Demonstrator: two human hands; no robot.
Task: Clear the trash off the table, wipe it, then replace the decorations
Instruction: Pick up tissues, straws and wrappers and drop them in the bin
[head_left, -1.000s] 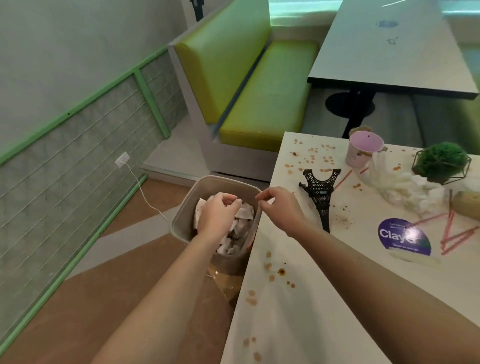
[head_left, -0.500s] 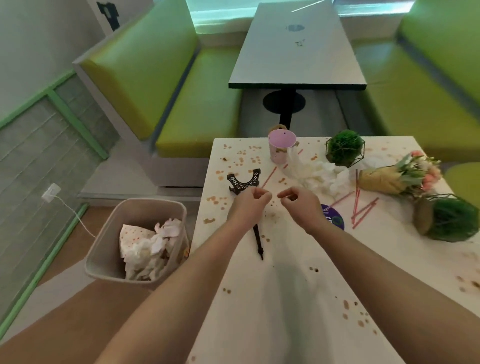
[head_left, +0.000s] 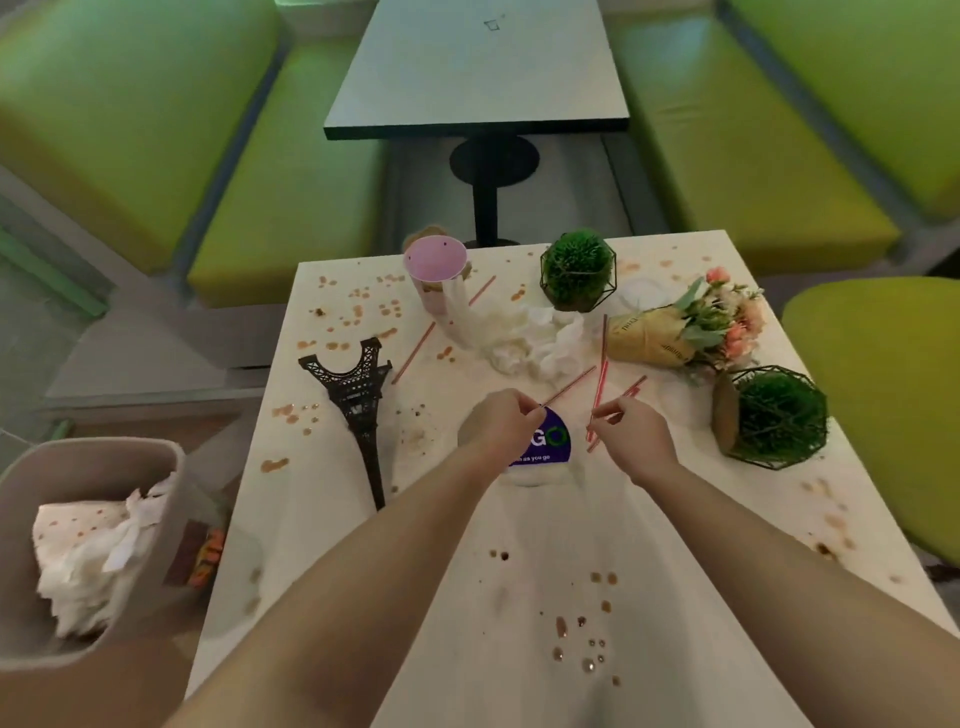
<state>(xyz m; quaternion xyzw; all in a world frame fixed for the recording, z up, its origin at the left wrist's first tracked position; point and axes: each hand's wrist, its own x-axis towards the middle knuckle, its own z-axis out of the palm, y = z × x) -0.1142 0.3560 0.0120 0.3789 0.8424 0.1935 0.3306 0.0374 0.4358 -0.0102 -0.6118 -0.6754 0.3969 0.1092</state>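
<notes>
**A:** Straws (head_left: 602, 364) lie scattered mid-worktop (head_left: 441, 597), just past the purple sticker (head_left: 545, 441). My left hand (head_left: 498, 423) has its fingers pinched on the near end of one; my right hand (head_left: 631, 436) pinches the ends of the red ones beside it.

**B:** How would you lift them?

**A:** I'd say gather each bunch tight, raise straight up, then swing left to the bin (head_left: 93, 519).

**B:** Room?

**A:** The tower (head_left: 361, 400) lies between me and the bin, so I'd pass above it. Tissue (head_left: 524, 338) sits just beyond, the bouquet (head_left: 685, 327) and tipped plant (head_left: 769, 415) to the right. The bin stands off the left edge, below worktop level.
</notes>
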